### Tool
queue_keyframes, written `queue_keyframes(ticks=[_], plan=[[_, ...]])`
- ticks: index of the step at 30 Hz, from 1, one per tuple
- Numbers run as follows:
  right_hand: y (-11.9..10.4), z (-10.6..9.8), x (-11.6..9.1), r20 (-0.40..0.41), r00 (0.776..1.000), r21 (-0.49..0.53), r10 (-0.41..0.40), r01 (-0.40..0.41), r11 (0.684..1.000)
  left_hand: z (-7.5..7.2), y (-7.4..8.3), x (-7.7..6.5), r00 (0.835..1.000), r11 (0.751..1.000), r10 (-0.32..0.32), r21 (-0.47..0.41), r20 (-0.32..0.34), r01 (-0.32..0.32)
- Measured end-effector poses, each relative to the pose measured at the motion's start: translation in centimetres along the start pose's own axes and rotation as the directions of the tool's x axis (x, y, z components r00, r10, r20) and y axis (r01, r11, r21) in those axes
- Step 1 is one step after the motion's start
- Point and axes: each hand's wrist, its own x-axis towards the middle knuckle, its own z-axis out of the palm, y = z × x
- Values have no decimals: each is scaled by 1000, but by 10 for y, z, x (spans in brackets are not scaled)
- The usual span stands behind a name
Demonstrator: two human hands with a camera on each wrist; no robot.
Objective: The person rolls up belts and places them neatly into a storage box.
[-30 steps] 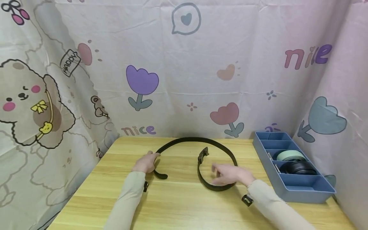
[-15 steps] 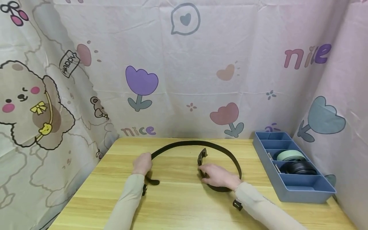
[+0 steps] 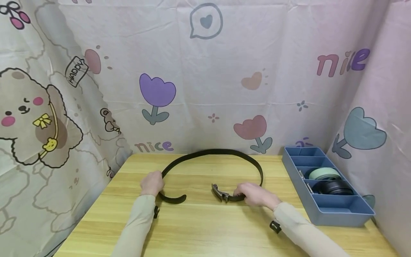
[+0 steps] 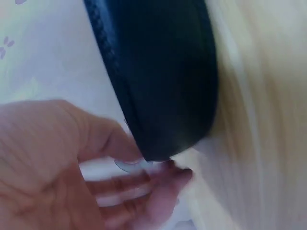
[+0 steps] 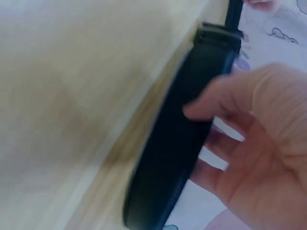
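Observation:
A black leather belt [image 3: 218, 151] stands on edge in a wide arc across the wooden table [image 3: 199, 228]. On the left, my left hand [image 3: 152, 184] holds the strap a little way back from its rounded tail end [image 3: 174, 200], which curls in toward the middle. My right hand [image 3: 255, 193] pinches the strap just behind the metal buckle [image 3: 219, 192]. In the right wrist view, the thumb lies on the strap's near face with the fingers behind. The left wrist view shows the strap [image 4: 163, 76] large and blurred, thumb and fingertips at its edge.
A blue divided box [image 3: 340, 220] stands at the table's right side. Its compartments hold a rolled pale green belt [image 3: 324, 173] and a rolled black belt [image 3: 335, 187]. A patterned cloth [image 3: 205, 71] hangs behind and at both sides.
My right hand has taken hold of the strap behind the buckle. The buckle has swung nearer to me and left. My left hand has shifted slightly left with the strap.

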Motion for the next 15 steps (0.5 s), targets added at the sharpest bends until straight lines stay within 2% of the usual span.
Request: queue_keyframes(ticks=[2,4,6,10,12,15], plan=[[1,-5,-4,54,998,32,-20,18,999,2,-2,0,998,998,67,16,8,-67],[3,-9,-9,108,993,62,-38,31,998,2,-5,0,995,995,96,8,25,-97],[4,-13,-13,157,986,83,-54,42,996,1,-10,-1,997,998,68,-16,30,-67],[10,-18,-21,211,975,76,-65,50,996,-5,-24,-6,998,996,-59,-60,-6,59],[13,-19,-24,200,979,63,-38,26,998,-9,-33,-8,996,994,-90,-70,-25,89],[18,-19,-26,152,988,40,-20,14,999,-13,-47,-13,992,988,-127,-88,-12,125]])
